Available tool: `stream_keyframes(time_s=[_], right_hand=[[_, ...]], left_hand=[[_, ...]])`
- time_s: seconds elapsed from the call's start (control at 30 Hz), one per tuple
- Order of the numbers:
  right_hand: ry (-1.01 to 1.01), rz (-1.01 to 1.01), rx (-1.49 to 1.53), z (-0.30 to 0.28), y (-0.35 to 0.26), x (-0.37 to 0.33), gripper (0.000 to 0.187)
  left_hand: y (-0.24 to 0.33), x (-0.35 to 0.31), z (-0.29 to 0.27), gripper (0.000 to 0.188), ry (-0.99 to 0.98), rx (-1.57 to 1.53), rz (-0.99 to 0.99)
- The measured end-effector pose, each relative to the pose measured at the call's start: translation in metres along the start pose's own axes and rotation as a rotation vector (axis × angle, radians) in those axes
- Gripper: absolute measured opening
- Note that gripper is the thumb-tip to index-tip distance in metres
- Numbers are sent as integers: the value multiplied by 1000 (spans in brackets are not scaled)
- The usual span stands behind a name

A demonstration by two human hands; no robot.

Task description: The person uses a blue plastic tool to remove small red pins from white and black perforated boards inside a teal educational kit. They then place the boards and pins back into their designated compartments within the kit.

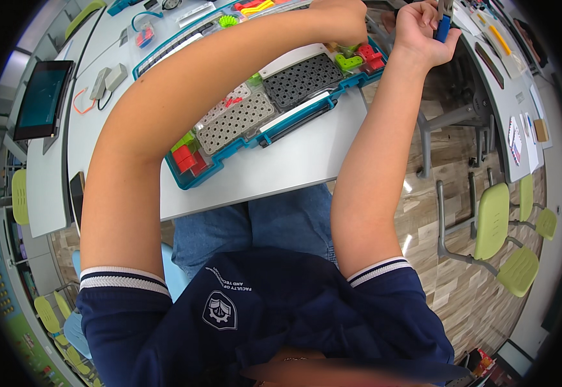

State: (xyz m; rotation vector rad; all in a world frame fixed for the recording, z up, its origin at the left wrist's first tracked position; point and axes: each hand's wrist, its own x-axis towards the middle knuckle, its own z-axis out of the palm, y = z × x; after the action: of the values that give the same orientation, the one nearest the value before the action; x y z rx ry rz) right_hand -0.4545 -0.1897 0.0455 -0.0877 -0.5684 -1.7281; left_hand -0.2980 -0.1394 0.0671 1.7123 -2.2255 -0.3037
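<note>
My left arm reaches across an open teal case point(184, 177) of plastic building parts. My left hand point(345, 22) is over the case's far right end, close to green parts point(348, 61) and red parts point(371, 57); its fingers are mostly hidden behind the hand. Raised past that end, my right hand point(421, 35) has curled fingers and closes around a small tool with blue handles point(444, 27) and a metal head, which looks like pliers. Grey perforated plates point(236, 122) and dark perforated plates point(301, 80) lie in the case, with red blocks point(187, 158) in its near left corner.
The case rests on a white table point(274, 171) above my lap. At left stand a dark screen point(44, 97) and small grey boxes point(107, 79) with cables. To the right are another table point(519, 145) with papers and green chairs point(492, 219) on the wood-patterned floor.
</note>
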Motion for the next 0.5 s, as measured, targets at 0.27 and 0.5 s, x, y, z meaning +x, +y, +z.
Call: stream_keyframes(time_s=[0.27,0.5], right_hand=[[66,-43,-78,7,10,3,44],[-226,-34,-1007,92,-39,-16,29]], left_hand=[[-14,-1,-1,13,158,-31,397],[-13,-33,-37,13,132,-201,190]])
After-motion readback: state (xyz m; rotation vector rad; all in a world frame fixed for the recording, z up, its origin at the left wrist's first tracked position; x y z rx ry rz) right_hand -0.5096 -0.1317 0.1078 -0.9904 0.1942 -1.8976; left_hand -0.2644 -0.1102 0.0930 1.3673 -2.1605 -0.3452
